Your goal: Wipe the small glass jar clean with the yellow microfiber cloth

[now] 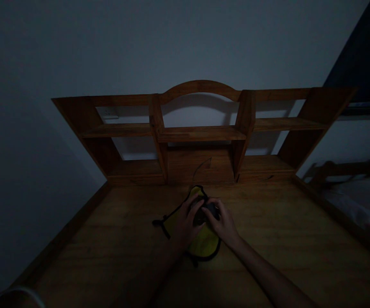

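Both hands meet over a yellow fabric piece with black edging [204, 244], which lies on the wooden desk [133, 239]. Between them is a small dark object [211, 210], rounded in outline; the dim light hides its kind. My left hand [187, 220] is closed around its left side, thumb and fingers bent. From the right, my right hand [221, 220] pinches the same object with thumb and fingertips. A black strap end [156, 223] sticks out from the fabric's left side.
A wooden shelf unit [201, 134] with several compartments stands at the desk's back against the wall. A thin cord-like line [201, 166] shows in its middle bay. At far right lies a pale, bag-like heap [361, 201]. A white curved thing [27, 291] shows at lower left.
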